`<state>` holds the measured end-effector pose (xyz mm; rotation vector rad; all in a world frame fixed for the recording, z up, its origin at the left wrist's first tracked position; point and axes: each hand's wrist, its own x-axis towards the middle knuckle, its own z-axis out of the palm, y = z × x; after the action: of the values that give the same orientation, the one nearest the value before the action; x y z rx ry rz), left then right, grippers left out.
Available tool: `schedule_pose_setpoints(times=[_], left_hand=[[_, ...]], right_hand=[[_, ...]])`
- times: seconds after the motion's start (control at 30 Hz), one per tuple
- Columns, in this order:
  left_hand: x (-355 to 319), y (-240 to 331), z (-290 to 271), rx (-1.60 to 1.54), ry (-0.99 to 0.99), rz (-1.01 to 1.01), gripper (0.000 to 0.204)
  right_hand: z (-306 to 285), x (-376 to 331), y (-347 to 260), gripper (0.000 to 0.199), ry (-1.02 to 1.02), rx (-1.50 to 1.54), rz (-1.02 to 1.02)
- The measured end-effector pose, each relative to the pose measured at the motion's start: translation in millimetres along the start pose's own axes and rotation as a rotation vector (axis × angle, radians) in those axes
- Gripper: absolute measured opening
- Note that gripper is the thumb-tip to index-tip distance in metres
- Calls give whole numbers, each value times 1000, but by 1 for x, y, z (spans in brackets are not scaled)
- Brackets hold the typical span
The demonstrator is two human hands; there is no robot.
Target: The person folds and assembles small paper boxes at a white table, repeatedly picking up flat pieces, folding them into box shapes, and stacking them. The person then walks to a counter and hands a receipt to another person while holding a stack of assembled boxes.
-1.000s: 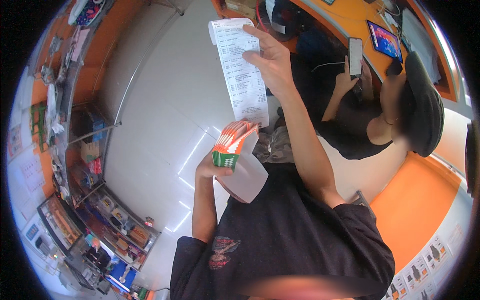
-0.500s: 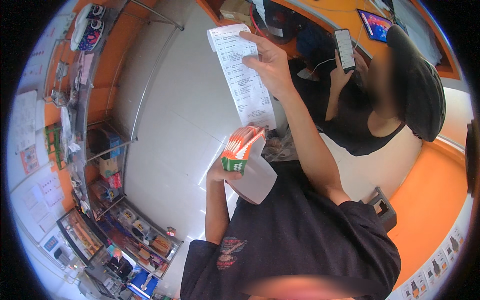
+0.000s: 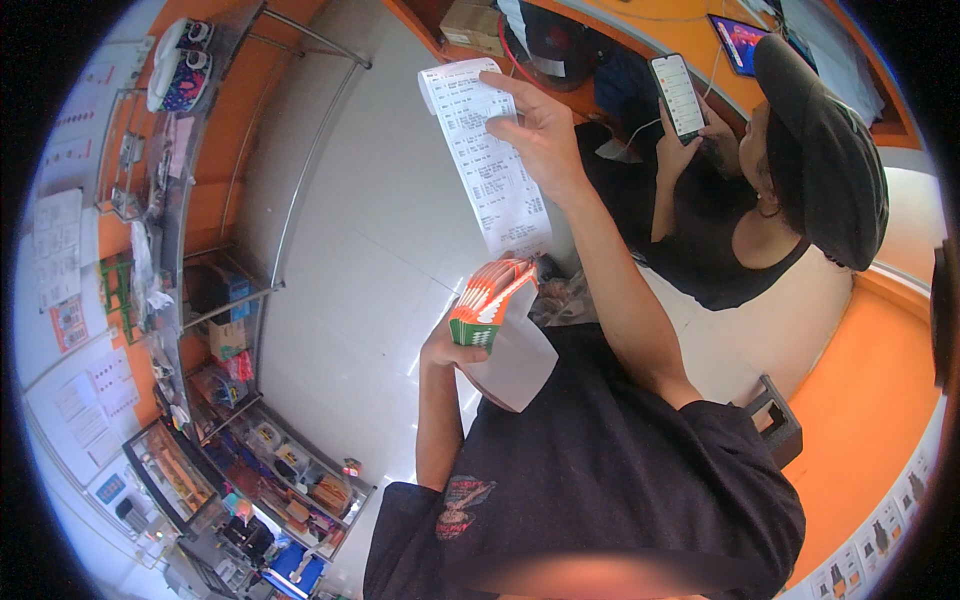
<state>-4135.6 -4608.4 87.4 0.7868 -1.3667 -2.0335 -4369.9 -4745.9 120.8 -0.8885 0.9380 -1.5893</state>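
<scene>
A long white printed receipt (image 3: 490,175) hangs from my right hand (image 3: 545,135), pinched at its upper right edge between thumb and fingers. Its top end curls over on the left. Below it, my left hand (image 3: 448,350) grips a stack of flat folded cardboard cartons (image 3: 487,300), orange, white and green on the outside. One carton's plain pale panel (image 3: 515,365) spreads toward my black shirt. The receipt's lower end comes down just behind the top of the stack; whether the two touch I cannot tell. Most left fingers are hidden behind the cartons.
At the right, another person in a black cap (image 3: 830,150) holds a phone (image 3: 677,95) beside an orange counter with a tablet (image 3: 738,45). Metal-framed shelves (image 3: 225,310) with boxes and supplies line the left. A cardboard box (image 3: 470,28) sits under the counter.
My hands keep their grips on the receipt and the cartons, with only a slight shift in view. The other person's phone has moved a little to the left and tilted.
</scene>
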Motion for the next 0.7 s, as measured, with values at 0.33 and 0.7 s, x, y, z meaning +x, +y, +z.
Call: schedule_pose_setpoints(times=[0.33,0.7], left_hand=[[2,-14,8,-74,42,26,122],[10,-6,15,-129,41,60,117]], right_hand=[[-4,-1,7,53,32,-9,18],[-6,-1,-4,53,52,-58,21]])
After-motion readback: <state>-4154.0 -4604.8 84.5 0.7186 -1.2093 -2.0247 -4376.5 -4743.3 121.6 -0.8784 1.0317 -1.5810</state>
